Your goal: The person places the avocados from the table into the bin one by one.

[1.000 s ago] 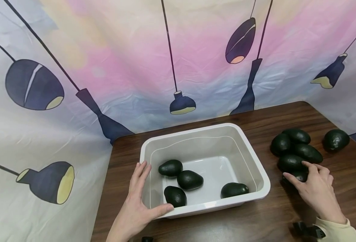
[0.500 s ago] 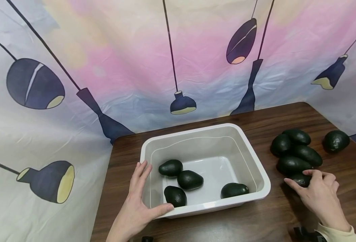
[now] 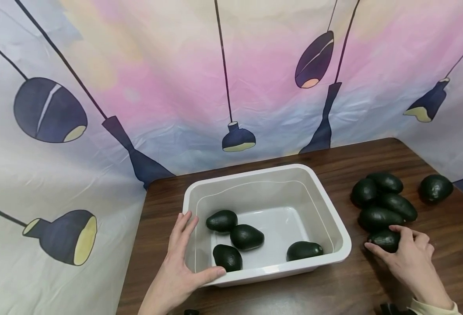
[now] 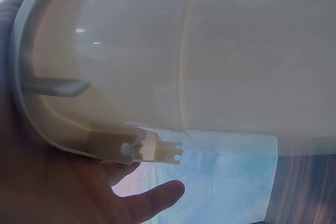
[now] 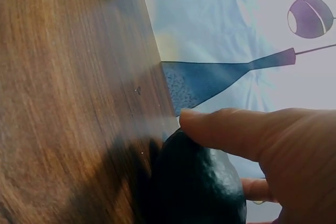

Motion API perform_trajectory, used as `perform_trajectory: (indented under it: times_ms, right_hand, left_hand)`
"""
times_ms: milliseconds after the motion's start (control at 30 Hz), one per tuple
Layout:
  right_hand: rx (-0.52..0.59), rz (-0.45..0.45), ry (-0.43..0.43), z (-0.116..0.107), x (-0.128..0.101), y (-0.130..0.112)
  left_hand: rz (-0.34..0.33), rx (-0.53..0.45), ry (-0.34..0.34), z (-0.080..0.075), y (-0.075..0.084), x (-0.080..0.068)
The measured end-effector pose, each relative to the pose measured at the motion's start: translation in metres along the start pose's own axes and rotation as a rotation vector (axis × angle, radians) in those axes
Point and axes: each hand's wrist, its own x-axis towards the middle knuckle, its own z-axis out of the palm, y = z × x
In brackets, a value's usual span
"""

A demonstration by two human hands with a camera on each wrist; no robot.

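Observation:
My right hand (image 3: pixel 412 258) pinches a dark green avocado (image 3: pixel 384 240) between thumb and fingers, at the near end of a group on the table. In the right wrist view, a thumb presses the top of this avocado (image 5: pixel 199 182), which sits low in the picture. My left hand (image 3: pixel 172 264) lies against the near left corner of a white plastic bin (image 3: pixel 251 190), thumb along the front rim and the other fingers extended by the left side. Inside the bin lie avocados, several in all: three grouped at the left, among them one avocado (image 3: pixel 247 237), and a lone avocado (image 3: pixel 304 250) at the right.
Beyond my right hand several avocados lie close together, the nearest avocado (image 3: pixel 379 218) beside the pinched one. Another avocado (image 3: pixel 435 189) sits apart near the right edge of the wooden table (image 3: pixel 334 288). A lamp-patterned cloth (image 3: pixel 176 87) hangs behind the table.
My right hand has shifted slightly nearer and left, drawing the pinched avocado a little away from the group. The head view has tilted slightly; my left hand stays at the bin corner.

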Motion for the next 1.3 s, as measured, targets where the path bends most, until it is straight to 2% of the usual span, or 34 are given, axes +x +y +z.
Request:
perform_trajectory:
  times_ms: [267,400,633,733,867,967,1033,1133,1300]
  right_hand:
    - [0.024,0.059,-0.040,0.006,0.003,0.000]
    - [0.002,0.117,-0.059,0.007,0.000,0.004]
    - [-0.059,0.249,-0.153,-0.007,-0.006,0.011]
    - [-0.066,0.259,-0.125,-0.017,-0.007,0.010]
    - [-0.046,0.176,0.028,-0.033,-0.006,-0.001]
    - [-0.016,0.041,0.181,-0.047,-0.003,-0.014]
    - [0.019,-0.042,0.248,-0.054,-0.002,-0.024]
    - [0.068,-0.183,0.292,-0.060,0.000,-0.041]
    - [0.210,-0.412,0.267,-0.061,0.004,-0.071]
  left_hand:
    - [-0.005,0.007,0.005,-0.001,0.001,-0.002]
    - [-0.013,-0.008,-0.006,0.001,0.000,-0.005]
    - [-0.009,-0.029,-0.020,0.006,-0.001,-0.007]
    - [-0.005,-0.035,-0.020,0.006,-0.001,-0.008]
    - [0.000,-0.039,-0.018,0.005,-0.002,-0.007]
    - [-0.003,-0.037,-0.016,0.004,-0.002,-0.007]
    - [-0.009,-0.034,-0.015,0.003,-0.002,-0.007]
    - [-0.013,-0.023,-0.008,0.002,-0.001,-0.006]
    - [0.003,-0.001,0.011,0.001,0.000,-0.002]
